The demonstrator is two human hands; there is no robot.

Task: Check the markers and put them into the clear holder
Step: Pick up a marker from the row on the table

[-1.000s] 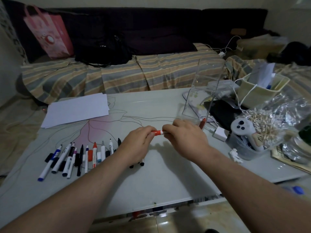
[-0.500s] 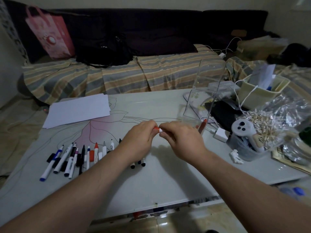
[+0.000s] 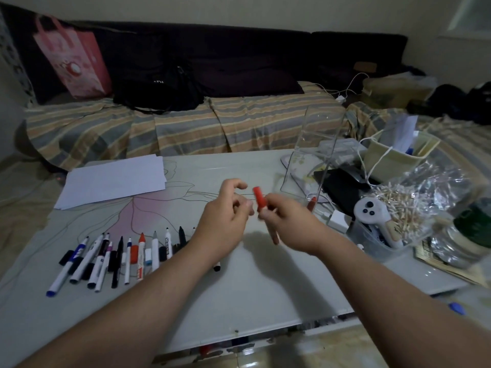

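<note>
Markers [image 3: 117, 257] lay in a loose row on the near left of the tabletop [image 3: 265, 288], several uncapped, with loose caps among them. We noted both forearms reaching in from the near edge. Above the middle of the tabletop our right hand [image 3: 288, 224] held a red-capped marker [image 3: 259, 199], its fingers [image 3: 265, 214] clamped round the barrel and the red end pointing up and away; the lower end showed blurred below the hand. Our left hand [image 3: 225, 221] hovered just beside it, fingers apart and loosely curled, holding nothing that we could see. Beyond and to the right stood the clear holder [image 3: 310, 160], upright, with one red-tipped marker [image 3: 311, 204] leaning at its near wall. To its right sat a white charger [image 3: 337, 220], a bin with a white controller [image 3: 370, 212], and a plastic bag of cotton swabs [image 3: 409, 205]. White paper sheets [image 3: 114, 180] lay at the far left. Behind the tabletop we recorded a striped sofa [image 3: 172, 128], a black bag [image 3: 159, 88] and a pink bag [image 3: 71, 59].
</note>
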